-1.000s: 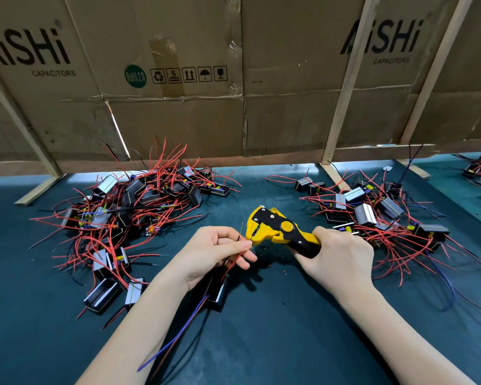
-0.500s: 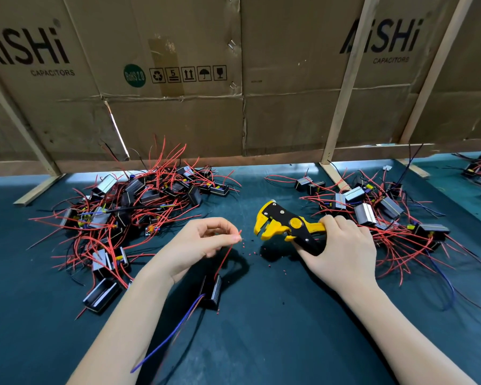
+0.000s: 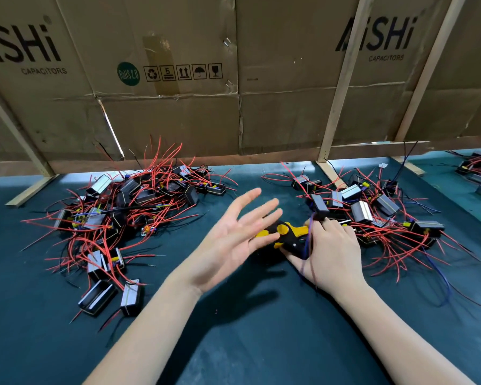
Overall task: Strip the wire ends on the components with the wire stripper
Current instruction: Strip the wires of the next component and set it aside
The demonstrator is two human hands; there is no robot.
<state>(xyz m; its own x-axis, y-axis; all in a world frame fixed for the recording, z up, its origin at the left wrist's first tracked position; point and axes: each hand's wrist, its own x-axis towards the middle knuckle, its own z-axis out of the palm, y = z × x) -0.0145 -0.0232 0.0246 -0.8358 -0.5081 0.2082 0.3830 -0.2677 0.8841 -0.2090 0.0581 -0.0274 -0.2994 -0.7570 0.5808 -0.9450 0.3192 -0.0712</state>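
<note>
My left hand (image 3: 233, 240) hovers palm up with its fingers spread and nothing in it, just left of the wire stripper. My right hand (image 3: 333, 254) grips the yellow-and-black wire stripper (image 3: 295, 231) by its handles, low over the mat. A black component (image 3: 319, 203) sits blurred just above my right fingers at the edge of the right pile (image 3: 378, 212); its blue wire (image 3: 307, 243) trails down across my right hand. A larger pile of components with red wires (image 3: 128, 212) lies to the left.
The dark green mat (image 3: 261, 329) covers the table. A cardboard wall (image 3: 178, 112) with wooden struts (image 3: 342, 87) closes off the back. Another heap of components (image 3: 478, 173) lies at the far right edge.
My left hand has let go of the red wire and opened. The component it held has gone right, to the edge of the right pile. My right hand still holds the stripper.
</note>
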